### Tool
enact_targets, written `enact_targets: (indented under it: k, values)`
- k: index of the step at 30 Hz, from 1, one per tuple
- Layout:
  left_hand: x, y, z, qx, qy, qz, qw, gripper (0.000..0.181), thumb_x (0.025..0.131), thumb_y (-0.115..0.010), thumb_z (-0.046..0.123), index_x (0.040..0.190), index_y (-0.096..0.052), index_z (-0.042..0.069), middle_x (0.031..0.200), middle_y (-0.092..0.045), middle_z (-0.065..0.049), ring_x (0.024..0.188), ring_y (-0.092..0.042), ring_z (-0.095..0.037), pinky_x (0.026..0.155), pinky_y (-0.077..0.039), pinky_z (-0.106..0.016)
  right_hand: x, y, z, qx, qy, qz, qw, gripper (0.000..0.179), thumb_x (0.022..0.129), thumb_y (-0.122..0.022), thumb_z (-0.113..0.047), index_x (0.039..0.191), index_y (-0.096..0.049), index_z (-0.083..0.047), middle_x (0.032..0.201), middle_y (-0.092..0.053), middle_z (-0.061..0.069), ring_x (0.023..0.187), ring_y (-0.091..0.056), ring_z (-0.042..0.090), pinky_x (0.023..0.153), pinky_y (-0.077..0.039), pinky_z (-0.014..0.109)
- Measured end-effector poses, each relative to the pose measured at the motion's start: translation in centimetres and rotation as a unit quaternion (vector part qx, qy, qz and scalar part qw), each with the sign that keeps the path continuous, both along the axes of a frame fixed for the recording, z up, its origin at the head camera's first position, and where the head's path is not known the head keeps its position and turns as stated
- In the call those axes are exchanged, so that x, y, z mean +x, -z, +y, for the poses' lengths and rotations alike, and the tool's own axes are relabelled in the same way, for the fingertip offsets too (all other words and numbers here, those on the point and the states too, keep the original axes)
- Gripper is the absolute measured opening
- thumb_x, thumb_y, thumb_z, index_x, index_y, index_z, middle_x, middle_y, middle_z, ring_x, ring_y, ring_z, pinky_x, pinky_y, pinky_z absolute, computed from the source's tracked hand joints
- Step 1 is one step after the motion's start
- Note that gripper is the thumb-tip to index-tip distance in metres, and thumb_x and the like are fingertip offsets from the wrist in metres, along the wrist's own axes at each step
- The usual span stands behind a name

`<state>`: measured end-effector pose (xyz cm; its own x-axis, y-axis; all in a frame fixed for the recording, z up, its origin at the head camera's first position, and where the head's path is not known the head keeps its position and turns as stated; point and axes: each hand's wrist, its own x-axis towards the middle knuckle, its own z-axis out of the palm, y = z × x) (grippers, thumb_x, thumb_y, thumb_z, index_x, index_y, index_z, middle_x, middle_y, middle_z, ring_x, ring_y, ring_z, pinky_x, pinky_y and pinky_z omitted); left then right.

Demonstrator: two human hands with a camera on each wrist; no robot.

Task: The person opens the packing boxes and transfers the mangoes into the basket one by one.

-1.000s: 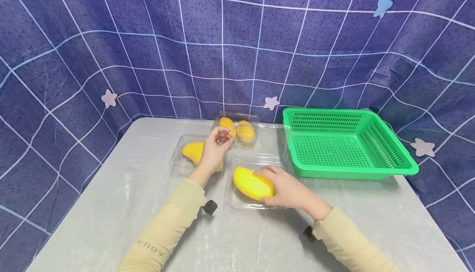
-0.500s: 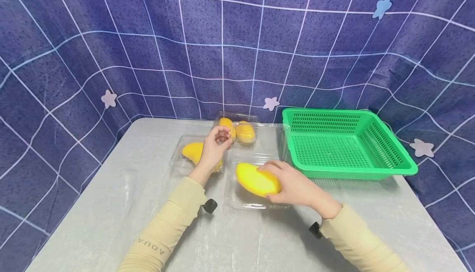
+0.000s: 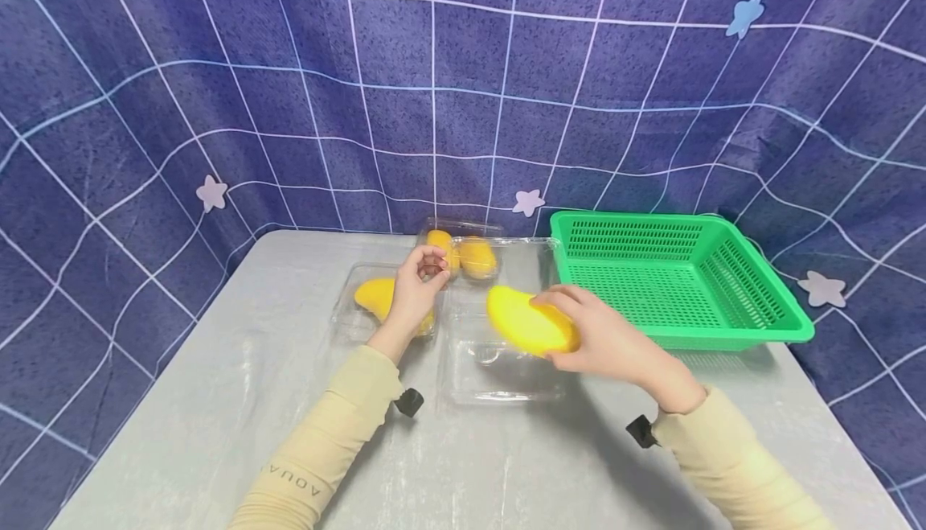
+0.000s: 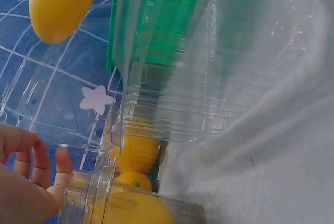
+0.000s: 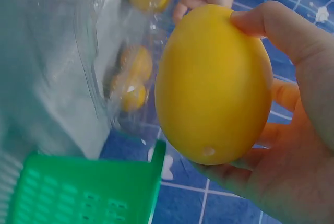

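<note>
My right hand (image 3: 600,333) grips a yellow mango (image 3: 528,321) between thumb and fingers, raised over the opened clear plastic clamshell (image 3: 506,396). In the right wrist view the mango's rounded end (image 5: 211,88) faces the camera, fingers wrapped round its far side. My left hand (image 3: 415,289) has its fingers curled at the left edge of the clamshell's tilted-up lid (image 3: 524,260); in the left wrist view the thumb and fingertips meet at that thin rim. Below the left forearm another mango (image 3: 374,297) lies in a second clear container (image 3: 343,325), partly covered by the hand.
Behind the lid, a further clear container (image 3: 463,224) holds orange-yellow fruit (image 3: 477,256). A green perforated basket (image 3: 687,337) stands at the back right of the grey-covered table (image 3: 275,433). A blue grid-patterned curtain (image 3: 463,112) hangs behind.
The right hand has lifted the mango up and to the right, out of the clamshell's base. The lid has tilted slightly more upright. My left hand has hardly moved.
</note>
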<state>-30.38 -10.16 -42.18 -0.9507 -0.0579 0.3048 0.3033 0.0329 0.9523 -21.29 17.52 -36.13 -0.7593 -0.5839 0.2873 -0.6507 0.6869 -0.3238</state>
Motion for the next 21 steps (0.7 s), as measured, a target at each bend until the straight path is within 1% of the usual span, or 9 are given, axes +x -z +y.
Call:
enact_targets:
  k: [2,7,10,15,17,21]
  values:
    - [0.0,0.0,0.0,0.0,0.0,0.001,1.0,0.031,0.081,-0.06,-0.015,0.107,-0.056,0.0,0.09,-0.057,-0.007,0.078,-0.056,-0.008,0.062,-0.054,-0.021,-0.1,-0.2,0.5,-0.003,0.007,0.008,0.9999,0.068,0.066,-0.078,-0.025,0.128,-0.052,-0.013,0.129,-0.05,0.009,0.114,-0.05,0.027,0.092,-0.049,0.047]
    - [-0.1,0.2,-0.1,0.0,0.001,0.003,1.0,0.031,0.081,-0.06,-0.015,0.107,-0.056,-0.001,0.09,-0.057,-0.01,0.078,-0.056,-0.012,0.062,-0.054,-0.021,-0.4,-0.8,1.7,-0.01,0.031,0.025,0.9992,0.068,0.066,-0.079,-0.026,0.128,-0.052,-0.013,0.13,-0.049,0.01,0.115,-0.049,0.029,0.092,-0.048,0.051]
    - [-0.3,0.3,-0.1,-0.001,0.001,0.003,1.0,0.031,0.081,-0.06,-0.015,0.108,-0.055,-0.001,0.092,-0.057,-0.014,0.079,-0.056,-0.016,0.062,-0.054,-0.02,-0.6,-1.1,2.3,-0.014,0.05,0.033,0.9981,0.068,0.066,-0.08,-0.027,0.126,-0.052,-0.014,0.13,-0.049,0.01,0.115,-0.049,0.03,0.091,-0.048,0.053]
    - [-0.3,0.4,-0.2,-0.004,0.003,0.003,1.0,0.03,0.082,-0.06,-0.014,0.109,-0.055,-0.003,0.096,-0.057,-0.021,0.082,-0.056,-0.021,0.063,-0.053,-0.02,-1.0,-1.2,3.5,-0.022,0.081,0.062,0.9946,0.065,0.064,-0.08,-0.026,0.123,-0.054,-0.015,0.128,-0.049,0.015,0.113,-0.048,0.034,0.087,-0.047,0.056]
    - [-0.2,0.3,-0.2,-0.002,0.003,0.002,1.0,0.03,0.082,-0.06,-0.014,0.109,-0.055,-0.003,0.096,-0.057,-0.021,0.083,-0.056,-0.021,0.063,-0.054,-0.02,-1.2,-1.1,3.9,-0.028,0.089,0.073,0.993,0.064,0.063,-0.08,-0.024,0.121,-0.055,-0.014,0.126,-0.049,0.016,0.111,-0.048,0.035,0.086,-0.047,0.057]
    - [-0.2,0.2,-0.1,-0.001,0.0,-0.002,1.0,0.03,0.081,-0.061,-0.014,0.109,-0.056,-0.002,0.093,-0.057,-0.016,0.083,-0.057,-0.019,0.064,-0.055,-0.022,-1.5,-1.0,4.4,-0.029,0.111,0.088,0.9894,0.064,0.061,-0.079,-0.023,0.12,-0.055,-0.014,0.124,-0.049,0.019,0.108,-0.048,0.037,0.081,-0.048,0.057]
